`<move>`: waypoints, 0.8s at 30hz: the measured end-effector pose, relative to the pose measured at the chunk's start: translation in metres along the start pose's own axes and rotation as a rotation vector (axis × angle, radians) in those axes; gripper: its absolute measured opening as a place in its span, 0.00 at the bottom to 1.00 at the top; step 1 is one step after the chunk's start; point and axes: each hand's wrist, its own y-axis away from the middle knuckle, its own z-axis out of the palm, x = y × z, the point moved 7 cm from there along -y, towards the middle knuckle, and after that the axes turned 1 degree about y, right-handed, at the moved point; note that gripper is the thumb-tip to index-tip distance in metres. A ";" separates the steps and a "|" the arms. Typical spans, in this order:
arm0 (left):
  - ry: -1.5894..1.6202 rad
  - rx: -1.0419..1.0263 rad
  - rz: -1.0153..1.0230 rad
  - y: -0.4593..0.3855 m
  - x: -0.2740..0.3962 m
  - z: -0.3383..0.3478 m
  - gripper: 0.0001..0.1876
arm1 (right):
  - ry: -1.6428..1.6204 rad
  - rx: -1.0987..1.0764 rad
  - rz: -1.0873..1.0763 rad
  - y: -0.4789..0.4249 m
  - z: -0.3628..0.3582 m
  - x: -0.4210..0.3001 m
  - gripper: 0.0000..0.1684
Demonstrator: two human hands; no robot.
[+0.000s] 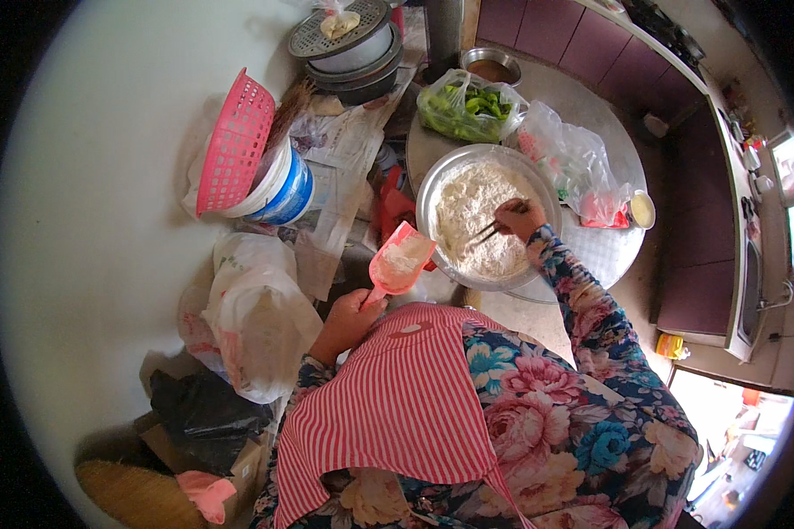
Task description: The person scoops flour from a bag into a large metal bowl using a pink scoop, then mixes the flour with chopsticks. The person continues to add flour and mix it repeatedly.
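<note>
My left hand (352, 322) grips the handle of a pink plastic scoop (400, 262), which holds some white flour and sits just left of a wide metal bowl (427, 177). The bowl stands on a round table and contains flour (468, 192), loose and partly clumped. Over the bowl's right part, my right hand (521, 218) is closed around a pair of chopsticks (487, 233). Their tips point down and left into the flour. The fingers of the right hand are slightly blurred.
On the round table (599, 254) are a plastic bag of green vegetables (466, 109), another clear plastic bag (566, 155), a metal basin (491, 65) and a small cup (641, 210). To the left stand a pink basket (235, 149), a bucket (284, 192) and a white plastic bag (261, 317).
</note>
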 end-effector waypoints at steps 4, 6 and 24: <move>0.019 -0.023 -0.004 -0.004 0.002 0.000 0.14 | -0.158 0.097 -0.103 -0.018 0.004 -0.021 0.06; -0.007 -0.044 0.010 -0.009 0.000 0.002 0.14 | -0.106 0.148 -0.198 -0.034 0.016 0.000 0.08; -0.010 -0.089 0.065 -0.014 0.000 0.014 0.14 | 0.414 -0.227 -0.326 0.047 0.025 0.002 0.07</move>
